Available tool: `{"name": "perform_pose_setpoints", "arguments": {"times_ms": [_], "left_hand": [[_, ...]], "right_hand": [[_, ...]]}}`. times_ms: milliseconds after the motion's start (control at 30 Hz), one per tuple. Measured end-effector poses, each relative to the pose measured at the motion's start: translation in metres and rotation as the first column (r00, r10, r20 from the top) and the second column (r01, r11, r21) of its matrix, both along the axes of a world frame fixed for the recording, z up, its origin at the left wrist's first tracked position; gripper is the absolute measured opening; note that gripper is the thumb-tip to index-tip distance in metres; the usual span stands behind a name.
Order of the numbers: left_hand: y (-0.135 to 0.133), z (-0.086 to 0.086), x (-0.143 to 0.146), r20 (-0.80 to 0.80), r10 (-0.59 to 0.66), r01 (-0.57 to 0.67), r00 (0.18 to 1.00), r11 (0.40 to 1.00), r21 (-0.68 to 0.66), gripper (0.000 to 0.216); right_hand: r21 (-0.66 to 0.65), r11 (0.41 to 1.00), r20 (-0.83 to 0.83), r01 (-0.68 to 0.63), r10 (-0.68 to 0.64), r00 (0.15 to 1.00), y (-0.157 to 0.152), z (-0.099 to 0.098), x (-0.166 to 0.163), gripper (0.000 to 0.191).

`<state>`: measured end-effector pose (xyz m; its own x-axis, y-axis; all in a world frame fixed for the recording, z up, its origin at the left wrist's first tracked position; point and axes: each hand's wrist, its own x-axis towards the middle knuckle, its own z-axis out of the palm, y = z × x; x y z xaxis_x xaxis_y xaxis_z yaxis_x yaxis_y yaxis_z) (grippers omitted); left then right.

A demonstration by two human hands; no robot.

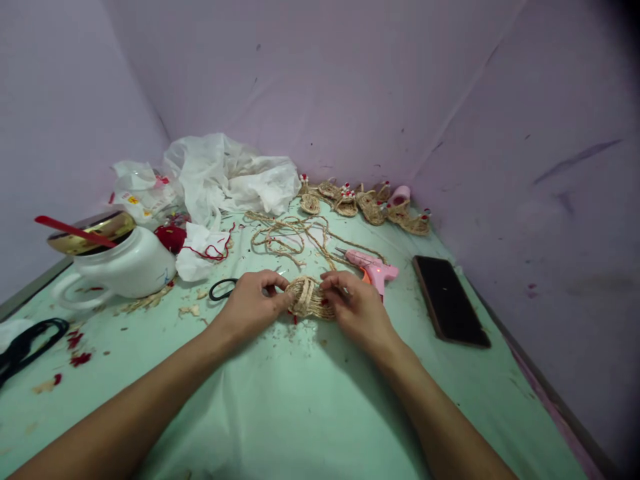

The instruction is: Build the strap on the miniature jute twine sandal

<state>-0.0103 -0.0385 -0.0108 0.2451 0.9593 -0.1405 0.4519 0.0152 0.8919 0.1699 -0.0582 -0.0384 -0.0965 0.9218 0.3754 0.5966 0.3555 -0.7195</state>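
Both my hands meet at the middle of the pale green table [300, 413] around a small woven straw piece [309, 298]. My left hand [253, 300] pinches its left end with closed fingers. My right hand [353, 303] grips its right end, fingers curled on it. A loose tangle of straw rope [283, 235] lies just behind the piece. A pink glue gun [373, 267] rests right beside my right hand.
A dark phone [449, 300] lies at the right. Several finished small straw shoes [373, 203] line the back wall. A white mug [125, 263] with a gold lid, a red ball [171, 237], crumpled white plastic bags [225, 175] and black scissors [25, 343] fill the left.
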Motion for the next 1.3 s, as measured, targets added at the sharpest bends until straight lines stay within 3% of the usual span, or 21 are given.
{"name": "perform_pose_setpoints", "arguments": {"times_ms": [100, 267, 733, 867, 967, 1067, 1167, 1300], "left_hand": [[0.000, -0.002, 0.001, 0.003, 0.065, -0.064, 0.998, 0.998, -0.006, 0.018], [-0.001, -0.010, 0.004, 0.039, 0.095, -0.094, 0.995, 0.995, -0.018, 0.018], [0.000, -0.022, 0.003, 0.007, 0.054, -0.054, 0.999, 0.998, 0.045, 0.012], [0.000, -0.022, 0.002, 0.039, 0.043, -0.044, 0.998, 0.999, 0.024, 0.013], [0.001, -0.017, 0.002, 0.074, 0.001, 0.003, 0.997, 0.998, -0.063, 0.010], [0.001, -0.012, 0.000, 0.040, -0.074, 0.078, 0.996, 0.991, -0.107, 0.004], [0.000, -0.009, -0.002, 0.009, -0.068, 0.069, 0.998, 0.994, -0.090, 0.005], [-0.002, -0.013, -0.001, 0.044, -0.003, 0.003, 0.999, 1.000, -0.005, 0.006]], "right_hand": [[0.129, 0.990, 0.018, 0.051, -0.053, 0.998, -0.005, 0.006, -0.003, 0.011], [-0.025, 0.999, 0.059, 0.020, -0.019, 0.998, -0.012, 0.010, -0.014, 0.011], [-0.168, 0.986, -0.035, -0.010, 0.004, 0.999, -0.012, 0.003, -0.013, 0.007], [-0.077, 0.997, -0.005, 0.009, -0.009, 1.000, -0.010, 0.002, -0.002, 0.012], [0.042, 0.998, 0.103, 0.043, -0.047, 0.994, -0.008, 0.000, 0.006, 0.032], [0.001, 1.000, 0.216, 0.000, 0.000, 0.976, -0.008, -0.002, 0.008, 0.045], [-0.044, 0.997, 0.208, -0.061, 0.069, 0.976, -0.008, -0.001, 0.005, 0.033], [0.107, 0.990, 0.197, -0.090, 0.067, 0.978, -0.008, 0.003, 0.004, 0.021]]}}
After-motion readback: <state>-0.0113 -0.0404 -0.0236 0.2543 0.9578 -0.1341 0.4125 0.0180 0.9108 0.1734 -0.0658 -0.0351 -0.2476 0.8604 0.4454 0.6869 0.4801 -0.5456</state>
